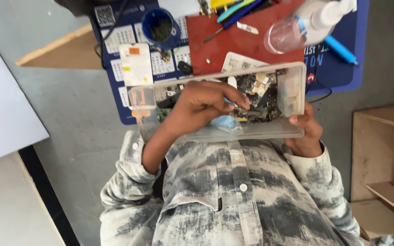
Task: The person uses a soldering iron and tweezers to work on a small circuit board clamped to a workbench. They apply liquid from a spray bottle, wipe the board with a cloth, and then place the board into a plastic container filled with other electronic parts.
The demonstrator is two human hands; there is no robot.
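Cluttered blue desk mat (338,68) behind: your right hand (307,132) clamps the clear parts box (292,98) held against your chest, left hand (206,107) fingers pinched together inside among loose components (261,100); a tilt could spill them.

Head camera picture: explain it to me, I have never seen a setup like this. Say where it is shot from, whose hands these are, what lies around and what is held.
There is one picture and no machine. The camera sits on a person's head and looks down past their patterned shirt, so both hands are their own. The right hand grips the end of a clear box of small electronic parts. The left hand reaches into it, fingers curled among the parts; whether it has picked one up is unclear. Beyond the box lie a red mat, a blue cup, a clear bottle and a blue pen.
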